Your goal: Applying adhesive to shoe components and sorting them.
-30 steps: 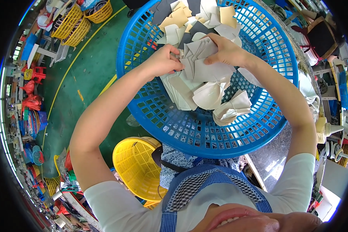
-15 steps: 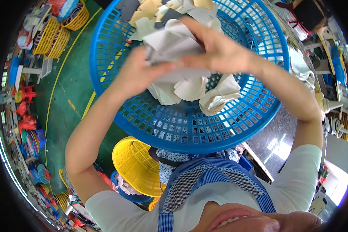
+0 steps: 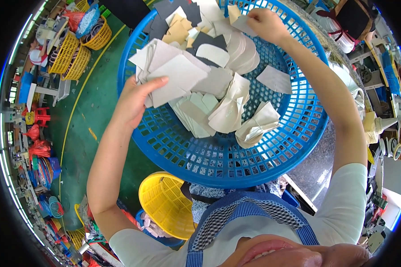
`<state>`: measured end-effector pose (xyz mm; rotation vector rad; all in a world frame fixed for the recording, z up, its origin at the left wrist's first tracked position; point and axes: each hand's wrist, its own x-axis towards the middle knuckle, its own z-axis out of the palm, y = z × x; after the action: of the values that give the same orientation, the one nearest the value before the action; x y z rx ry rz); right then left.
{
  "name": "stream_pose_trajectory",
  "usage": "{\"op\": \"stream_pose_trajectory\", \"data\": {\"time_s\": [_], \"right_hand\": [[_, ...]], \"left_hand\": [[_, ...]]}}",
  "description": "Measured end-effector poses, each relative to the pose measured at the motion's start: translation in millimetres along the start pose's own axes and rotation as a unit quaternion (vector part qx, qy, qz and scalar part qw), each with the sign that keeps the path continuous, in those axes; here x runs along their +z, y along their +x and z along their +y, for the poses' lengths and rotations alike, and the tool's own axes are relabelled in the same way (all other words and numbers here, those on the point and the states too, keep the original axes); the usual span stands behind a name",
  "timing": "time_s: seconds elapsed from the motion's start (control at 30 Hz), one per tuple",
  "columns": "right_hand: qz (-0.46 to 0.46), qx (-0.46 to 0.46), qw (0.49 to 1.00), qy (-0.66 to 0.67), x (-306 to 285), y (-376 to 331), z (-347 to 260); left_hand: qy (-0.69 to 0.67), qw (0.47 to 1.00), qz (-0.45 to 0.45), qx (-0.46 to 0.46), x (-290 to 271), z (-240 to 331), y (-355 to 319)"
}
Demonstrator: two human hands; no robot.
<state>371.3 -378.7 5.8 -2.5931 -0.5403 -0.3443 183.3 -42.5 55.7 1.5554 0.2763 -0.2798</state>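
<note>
A big round blue mesh basket sits in front of me, holding several cut flat pieces in pale grey, cream, tan and dark grey. My left hand grips a fanned stack of pale grey pieces over the basket's left side. My right hand reaches to the basket's far side and pinches one pale grey piece lying on the heap there. Folded bundles of cream pieces lie in the basket's middle.
A yellow mesh basket stands below the blue one, by my body. The green floor with a yellow line lies to the left, with yellow baskets and red stools beyond. A grey speckled counter and cluttered work area lie right.
My hands were together over the basket holding the stack. Now they have parted: the left keeps the stack at the left, the right has reached to the far side onto a single piece.
</note>
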Motion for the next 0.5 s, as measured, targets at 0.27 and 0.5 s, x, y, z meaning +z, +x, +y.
{"op": "stream_pose_trajectory", "data": {"time_s": [0.27, 0.5], "right_hand": [[-0.088, 0.102, 0.892, 0.431, -71.6, -10.6, -1.1], [-0.17, -0.028, 0.739, 0.651, -119.1, -40.6, -80.2]], "left_hand": [[-0.022, 0.999, -0.035, 0.023, -6.5, -12.6, 13.7], [-0.075, 0.99, -0.057, 0.108, 30.1, -30.0, 37.0]]}}
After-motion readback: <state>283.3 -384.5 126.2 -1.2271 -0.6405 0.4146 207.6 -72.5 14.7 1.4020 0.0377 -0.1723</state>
